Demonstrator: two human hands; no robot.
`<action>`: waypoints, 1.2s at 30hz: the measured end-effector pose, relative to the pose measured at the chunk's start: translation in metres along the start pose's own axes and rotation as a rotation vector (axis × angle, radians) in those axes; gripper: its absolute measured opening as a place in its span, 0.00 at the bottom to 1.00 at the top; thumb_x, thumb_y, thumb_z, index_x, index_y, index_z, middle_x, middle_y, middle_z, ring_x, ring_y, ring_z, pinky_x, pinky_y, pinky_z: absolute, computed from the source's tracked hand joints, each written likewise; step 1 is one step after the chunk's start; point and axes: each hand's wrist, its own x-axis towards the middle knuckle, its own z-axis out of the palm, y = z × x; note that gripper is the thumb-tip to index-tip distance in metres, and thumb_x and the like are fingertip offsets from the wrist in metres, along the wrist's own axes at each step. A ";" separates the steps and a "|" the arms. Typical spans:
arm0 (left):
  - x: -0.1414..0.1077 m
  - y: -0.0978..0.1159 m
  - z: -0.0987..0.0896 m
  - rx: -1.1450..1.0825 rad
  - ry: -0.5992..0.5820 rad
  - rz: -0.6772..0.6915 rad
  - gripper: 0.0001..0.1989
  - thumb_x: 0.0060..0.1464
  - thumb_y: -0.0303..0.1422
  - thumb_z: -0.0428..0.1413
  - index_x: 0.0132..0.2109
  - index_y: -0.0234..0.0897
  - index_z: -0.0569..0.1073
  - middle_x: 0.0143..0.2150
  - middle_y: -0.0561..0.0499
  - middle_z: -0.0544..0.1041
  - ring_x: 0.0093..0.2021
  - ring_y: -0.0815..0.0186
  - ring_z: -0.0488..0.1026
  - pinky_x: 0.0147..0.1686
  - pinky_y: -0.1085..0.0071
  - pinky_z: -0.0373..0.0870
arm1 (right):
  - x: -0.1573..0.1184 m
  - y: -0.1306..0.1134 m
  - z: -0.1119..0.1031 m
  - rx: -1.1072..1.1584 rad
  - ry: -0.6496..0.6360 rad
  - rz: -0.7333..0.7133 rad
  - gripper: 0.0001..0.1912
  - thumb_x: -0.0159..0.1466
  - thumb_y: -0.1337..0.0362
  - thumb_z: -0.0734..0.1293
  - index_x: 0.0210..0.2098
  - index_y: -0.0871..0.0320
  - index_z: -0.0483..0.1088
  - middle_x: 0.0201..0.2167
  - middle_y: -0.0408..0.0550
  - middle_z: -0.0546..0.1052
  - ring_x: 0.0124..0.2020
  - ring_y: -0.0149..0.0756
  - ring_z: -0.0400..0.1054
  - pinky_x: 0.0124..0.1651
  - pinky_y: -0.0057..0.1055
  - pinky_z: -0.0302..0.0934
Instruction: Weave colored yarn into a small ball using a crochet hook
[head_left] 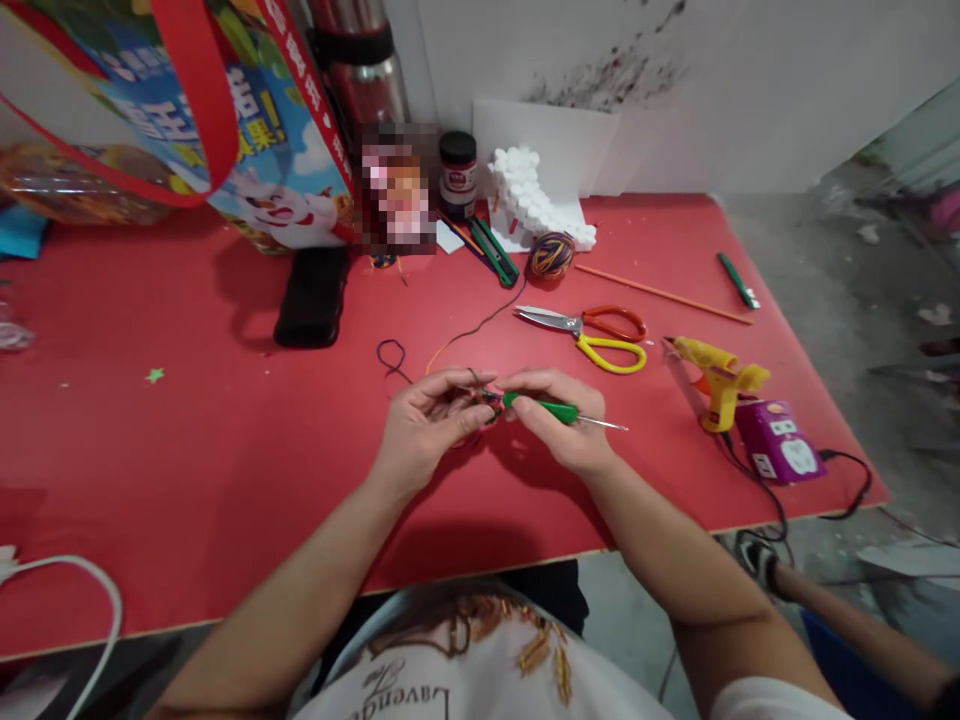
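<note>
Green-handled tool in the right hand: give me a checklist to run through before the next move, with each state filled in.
1. Right hand grips the green-handled tool: ok.
2. Left hand holds the small yarn piece: ok, pinched by thumb and fingers.
3. Tool's long metal end towards the yarn piece: not ok, it points away, to the right.
4. Yarn strand well clear of the scissors: not ok, it passes close by the blade tips.
5. Glue gun apart from both hands: ok, it is over to the right.
6. Glue gun cold: cannot tell.
</note>
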 end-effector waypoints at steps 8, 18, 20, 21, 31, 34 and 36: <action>0.004 -0.001 0.000 -0.070 -0.002 0.020 0.14 0.44 0.27 0.78 0.40 0.43 0.90 0.35 0.50 0.87 0.34 0.70 0.82 0.38 0.77 0.81 | -0.008 0.007 0.005 0.154 -0.037 0.121 0.10 0.74 0.61 0.71 0.51 0.53 0.83 0.32 0.45 0.84 0.28 0.30 0.75 0.35 0.30 0.71; 0.006 0.005 0.003 -0.117 0.038 -0.058 0.23 0.35 0.26 0.80 0.42 0.39 0.89 0.37 0.49 0.86 0.37 0.68 0.80 0.38 0.74 0.80 | -0.004 0.019 0.024 0.519 0.128 0.364 0.15 0.67 0.51 0.77 0.46 0.55 0.82 0.24 0.40 0.77 0.23 0.28 0.63 0.31 0.29 0.61; 0.007 0.005 0.004 -0.126 0.008 -0.073 0.23 0.34 0.25 0.80 0.42 0.39 0.89 0.42 0.47 0.87 0.39 0.66 0.81 0.39 0.72 0.81 | -0.002 0.018 0.023 0.531 0.132 0.367 0.15 0.66 0.52 0.77 0.46 0.54 0.82 0.24 0.39 0.77 0.23 0.27 0.62 0.30 0.29 0.60; 0.007 0.005 0.005 -0.127 -0.002 -0.070 0.23 0.34 0.25 0.80 0.42 0.40 0.89 0.44 0.46 0.87 0.40 0.65 0.81 0.40 0.71 0.81 | -0.002 0.017 0.022 0.540 0.131 0.366 0.14 0.66 0.53 0.77 0.45 0.54 0.82 0.23 0.39 0.76 0.23 0.27 0.62 0.30 0.29 0.60; 0.007 0.008 0.002 -0.058 -0.007 -0.091 0.24 0.36 0.26 0.79 0.45 0.37 0.88 0.36 0.49 0.85 0.37 0.68 0.80 0.40 0.72 0.79 | -0.002 0.016 0.022 0.523 0.135 0.365 0.13 0.67 0.53 0.77 0.45 0.55 0.82 0.23 0.39 0.76 0.22 0.27 0.60 0.29 0.29 0.59; 0.007 0.008 0.002 -0.038 -0.007 -0.084 0.24 0.37 0.26 0.79 0.45 0.38 0.88 0.36 0.49 0.85 0.37 0.67 0.80 0.42 0.71 0.79 | -0.002 0.016 0.022 0.541 0.119 0.357 0.11 0.68 0.54 0.76 0.44 0.54 0.83 0.23 0.39 0.76 0.22 0.26 0.60 0.30 0.29 0.59; 0.007 0.007 0.002 -0.032 -0.013 -0.073 0.23 0.38 0.28 0.80 0.45 0.38 0.88 0.36 0.48 0.85 0.37 0.66 0.81 0.43 0.69 0.79 | -0.002 0.015 0.022 0.554 0.112 0.367 0.11 0.68 0.54 0.76 0.44 0.54 0.83 0.23 0.39 0.76 0.21 0.26 0.59 0.29 0.29 0.59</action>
